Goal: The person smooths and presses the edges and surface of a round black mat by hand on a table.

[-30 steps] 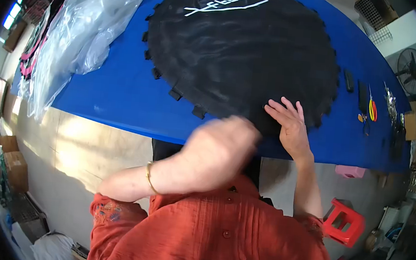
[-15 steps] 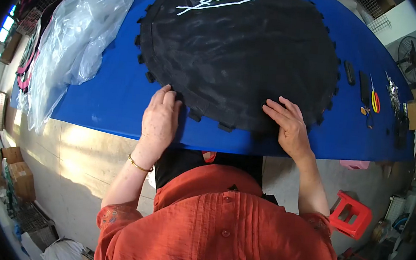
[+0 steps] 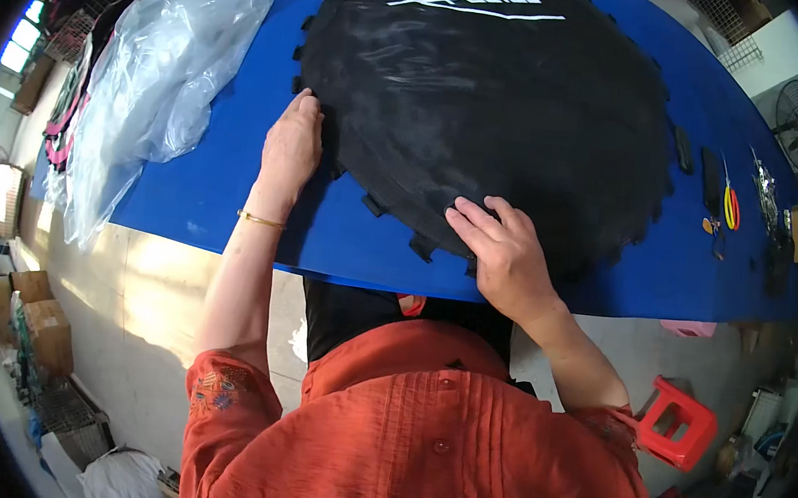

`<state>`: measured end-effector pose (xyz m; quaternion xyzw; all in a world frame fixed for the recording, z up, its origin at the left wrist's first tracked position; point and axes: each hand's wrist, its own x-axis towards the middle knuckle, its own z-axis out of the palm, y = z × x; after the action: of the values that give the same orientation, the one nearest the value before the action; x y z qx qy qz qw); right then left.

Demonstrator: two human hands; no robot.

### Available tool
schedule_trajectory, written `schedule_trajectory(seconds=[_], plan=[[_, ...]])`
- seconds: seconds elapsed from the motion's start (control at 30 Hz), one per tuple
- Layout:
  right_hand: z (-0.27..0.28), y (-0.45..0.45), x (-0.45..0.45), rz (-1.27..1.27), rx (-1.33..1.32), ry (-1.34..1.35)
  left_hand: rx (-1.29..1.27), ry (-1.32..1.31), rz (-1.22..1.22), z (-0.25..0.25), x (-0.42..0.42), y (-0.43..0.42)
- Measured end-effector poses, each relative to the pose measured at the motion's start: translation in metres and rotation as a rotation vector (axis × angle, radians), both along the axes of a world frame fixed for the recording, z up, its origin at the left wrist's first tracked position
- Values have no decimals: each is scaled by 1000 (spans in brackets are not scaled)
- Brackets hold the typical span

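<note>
Reaching out beyond the left hand (image 3: 291, 149), whose grip I cannot tell, and the right hand (image 3: 505, 254), fingers loosely spread over it, the round black mat (image 3: 496, 115) on the tabletop (image 3: 185, 194) looks light, soft, slightly slick, best held by its tabbed rim (image 3: 391, 212).

Our left hand (image 3: 292, 148) touches the left rim of a round black mat (image 3: 506, 107), and our right hand (image 3: 510, 263) rests on it by the near edge of the blue table (image 3: 195, 189). Clear plastic (image 3: 174, 59) spills over the table's left edge; toward the right edge we see a red-and-yellow-handled tool (image 3: 731, 209).
</note>
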<state>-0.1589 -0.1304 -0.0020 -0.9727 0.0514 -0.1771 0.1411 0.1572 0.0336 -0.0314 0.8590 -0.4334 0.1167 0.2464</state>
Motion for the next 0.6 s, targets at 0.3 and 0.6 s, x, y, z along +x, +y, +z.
schedule_trajectory(seconds=[0.3, 0.6], plan=[[2, -8, 21, 80, 38, 6, -76, 90, -210, 28, -131, 24], [2, -9, 60, 133, 10, 62, 28, 100, -200, 1, -162, 32]])
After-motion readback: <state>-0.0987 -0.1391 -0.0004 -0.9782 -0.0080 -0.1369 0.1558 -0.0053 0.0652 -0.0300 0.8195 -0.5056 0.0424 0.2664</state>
